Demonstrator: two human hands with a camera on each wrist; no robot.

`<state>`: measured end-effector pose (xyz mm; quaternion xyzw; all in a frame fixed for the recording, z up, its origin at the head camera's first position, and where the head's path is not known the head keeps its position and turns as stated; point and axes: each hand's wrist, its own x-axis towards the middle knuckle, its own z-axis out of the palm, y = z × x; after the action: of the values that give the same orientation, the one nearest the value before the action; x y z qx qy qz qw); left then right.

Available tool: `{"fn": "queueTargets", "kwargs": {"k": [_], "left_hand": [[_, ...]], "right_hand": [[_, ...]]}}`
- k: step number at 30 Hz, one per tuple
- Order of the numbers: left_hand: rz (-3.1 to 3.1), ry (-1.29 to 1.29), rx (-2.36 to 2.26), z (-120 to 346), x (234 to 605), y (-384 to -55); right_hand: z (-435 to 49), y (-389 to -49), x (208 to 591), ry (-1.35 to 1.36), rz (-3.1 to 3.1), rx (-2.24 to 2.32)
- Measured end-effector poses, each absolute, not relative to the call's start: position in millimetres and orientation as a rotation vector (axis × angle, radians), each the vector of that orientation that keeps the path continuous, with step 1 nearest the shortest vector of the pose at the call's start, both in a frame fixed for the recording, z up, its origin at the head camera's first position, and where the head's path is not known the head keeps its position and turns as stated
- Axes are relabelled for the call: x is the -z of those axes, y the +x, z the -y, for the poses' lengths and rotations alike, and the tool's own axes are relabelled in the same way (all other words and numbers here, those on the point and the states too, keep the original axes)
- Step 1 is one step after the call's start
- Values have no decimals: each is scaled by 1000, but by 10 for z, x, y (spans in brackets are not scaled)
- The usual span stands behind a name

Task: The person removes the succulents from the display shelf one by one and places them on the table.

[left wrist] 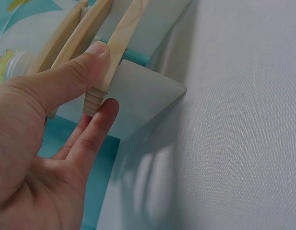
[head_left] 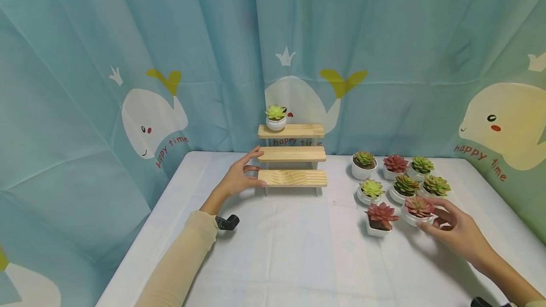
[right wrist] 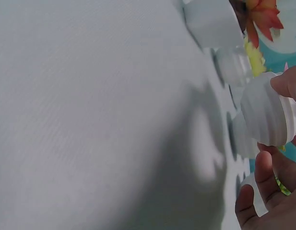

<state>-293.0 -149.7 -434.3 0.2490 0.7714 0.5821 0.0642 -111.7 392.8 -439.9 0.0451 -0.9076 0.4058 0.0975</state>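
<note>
In the head view, a three-tier wooden display stand (head_left: 292,154) has pale planks on translucent side panels. My left hand (head_left: 240,177) holds its left end; in the left wrist view, the thumb (left wrist: 92,62) presses the front plank (left wrist: 120,45) and the fingers lie around its end. A lime-green succulent (head_left: 276,118) in a white pot sits on the top tier. On the right, my right hand (head_left: 456,229) grips a pink succulent (head_left: 419,207) by its round white pot (right wrist: 265,110), which hangs above the cloth in the right wrist view.
Several potted succulents stand right of the stand, among them a red one (head_left: 381,219) in a square pot, a lime-green one (head_left: 370,191) and a dark red one (head_left: 394,165) farther back. A white cloth (head_left: 298,250) covers the table. A blue whale-print curtain (head_left: 230,60) hangs behind.
</note>
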Motion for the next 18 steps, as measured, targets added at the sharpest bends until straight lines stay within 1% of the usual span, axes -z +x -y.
{"fn": "queueTargets", "kwargs": {"k": [7, 18], "left_hand": [[-2327, 738, -1756, 1510, 4369, -2929], [-2311, 769, -1770, 1510, 4347, -2925]], "right_hand": [[-3963, -1116, 4530, 77, 2718, -1175], [-3958, -1119, 4618, 124, 2695, -1164]]}}
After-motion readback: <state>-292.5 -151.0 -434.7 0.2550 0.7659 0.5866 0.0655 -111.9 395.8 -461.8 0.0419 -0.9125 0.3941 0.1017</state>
